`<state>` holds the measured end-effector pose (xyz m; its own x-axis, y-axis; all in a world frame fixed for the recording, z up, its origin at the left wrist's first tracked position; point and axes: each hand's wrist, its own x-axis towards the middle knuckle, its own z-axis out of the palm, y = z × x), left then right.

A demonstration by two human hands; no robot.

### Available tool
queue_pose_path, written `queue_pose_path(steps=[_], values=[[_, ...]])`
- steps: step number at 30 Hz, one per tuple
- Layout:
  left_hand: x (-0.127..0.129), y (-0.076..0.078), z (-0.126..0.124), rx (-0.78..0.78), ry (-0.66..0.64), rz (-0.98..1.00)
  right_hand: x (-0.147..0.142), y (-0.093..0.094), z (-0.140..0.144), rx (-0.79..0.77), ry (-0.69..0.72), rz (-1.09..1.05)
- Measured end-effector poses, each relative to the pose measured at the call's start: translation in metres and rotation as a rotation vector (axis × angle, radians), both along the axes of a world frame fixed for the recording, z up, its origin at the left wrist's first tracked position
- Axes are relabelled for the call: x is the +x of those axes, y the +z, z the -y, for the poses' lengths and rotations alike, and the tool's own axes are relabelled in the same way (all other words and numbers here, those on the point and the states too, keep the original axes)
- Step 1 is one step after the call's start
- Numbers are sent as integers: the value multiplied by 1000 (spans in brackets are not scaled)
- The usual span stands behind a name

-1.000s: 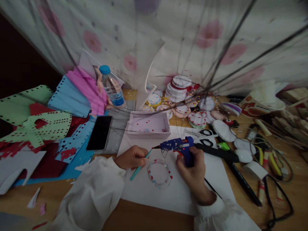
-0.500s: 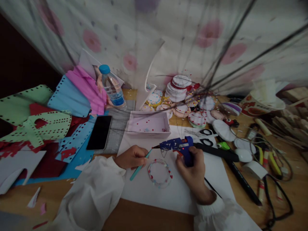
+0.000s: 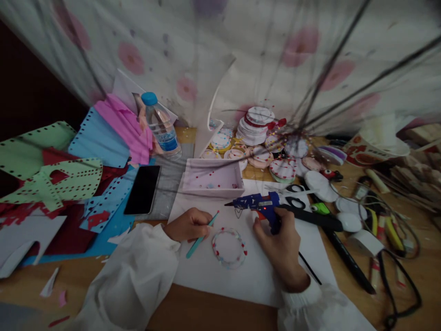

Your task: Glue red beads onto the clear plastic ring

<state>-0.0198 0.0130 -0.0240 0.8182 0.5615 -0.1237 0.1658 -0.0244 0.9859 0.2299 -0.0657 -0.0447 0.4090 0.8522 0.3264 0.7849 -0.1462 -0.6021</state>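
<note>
My left hand [image 3: 193, 225] pinches a pair of teal tweezers [image 3: 199, 240], its tip slanting up to the right with a tiny red piece at the end. Wrapped round the handle of a blue hot glue gun [image 3: 257, 202] is my right hand [image 3: 281, 243]; a small red light shows on the gun's side. The nozzle points left, a short way above and right of the tweezer tip, apart from it. Between the hands a clear ring dotted with red and pale blue pieces [image 3: 229, 265] lies on white paper [image 3: 223, 287].
Behind the ring stands a shallow pink box [image 3: 213, 193] with small bits inside. Scissors [image 3: 296, 202] and a black-handled tool [image 3: 312, 218] lie right of the glue gun. A phone [image 3: 142, 191], a water bottle [image 3: 161, 126] and punched coloured sheets [image 3: 98, 138] are at left.
The glue gun and my right hand have moved right and slightly up, so the nozzle has drawn away from the tweezer tip. My left hand and the ring have stayed put.
</note>
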Motion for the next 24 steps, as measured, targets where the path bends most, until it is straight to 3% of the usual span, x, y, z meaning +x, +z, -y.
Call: queue_pose_path(steps=[4,8,12,17,21,24], values=[[0,0,0,3,-1,-18,5,1,-7,-22,31,92],[0,3,0,3,2,-6,8,-1,-14,73,153,205],[1,5,1,-55,18,19,5,8,-11,203,243,131],[1,7,3,-197,71,40,-9,37,7,301,573,33],[4,9,4,-310,141,88,-36,65,17,303,910,231],[5,7,5,-361,190,72,-63,76,15,284,979,425]])
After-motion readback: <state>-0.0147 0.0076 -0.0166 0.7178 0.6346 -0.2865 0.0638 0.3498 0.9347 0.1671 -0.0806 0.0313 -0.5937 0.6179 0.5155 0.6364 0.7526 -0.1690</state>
